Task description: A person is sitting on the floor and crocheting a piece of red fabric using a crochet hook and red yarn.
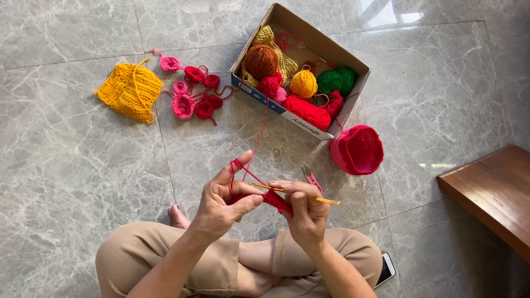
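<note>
While the left hand (223,201) pinches a small red crochet piece (276,201) with red yarn (259,135) looped over its finger, the right hand (306,212) grips the hook (292,193) mid-stitch above the lap; piece looks barely begun, several finished rosettes (193,91) on the floor (72,165).
</note>
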